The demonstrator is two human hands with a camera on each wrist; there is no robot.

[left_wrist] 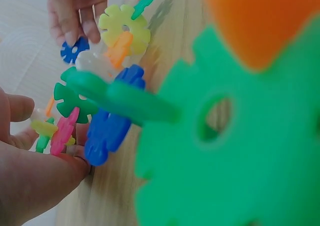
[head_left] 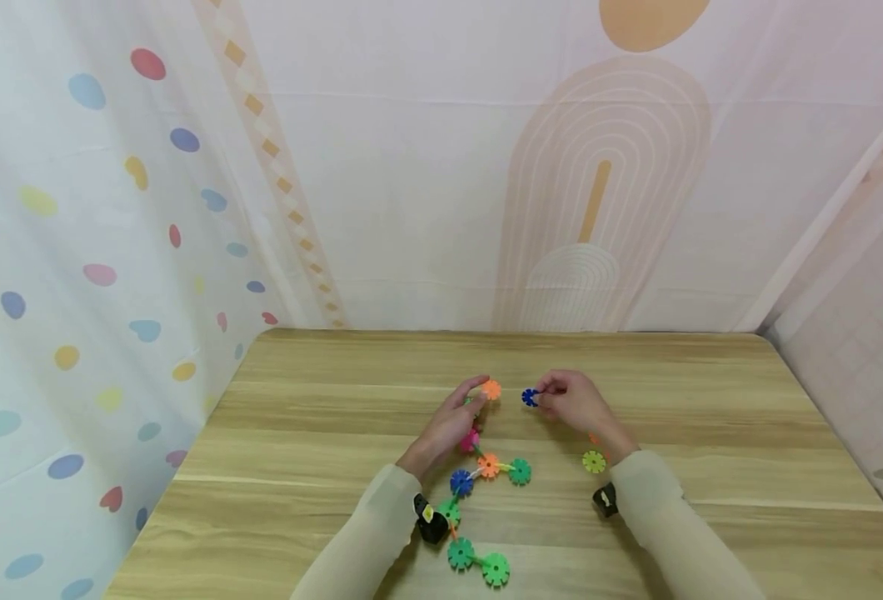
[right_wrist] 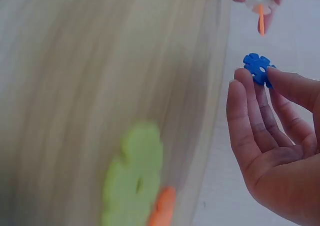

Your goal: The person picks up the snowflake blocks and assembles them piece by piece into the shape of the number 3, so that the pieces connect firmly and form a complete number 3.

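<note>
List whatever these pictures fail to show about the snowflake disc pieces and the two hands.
- Head view: the left hand covers the top of the linked plastic disc chain; how its grip sits on the orange disc is too small to tell.
- Left wrist view: a blurred green disc fills the frame, hiding the wooden table.
- Right wrist view: the yellow-green disc is blurred and cut off by the bottom edge; the right hand pinches a small blue disc.
</note>
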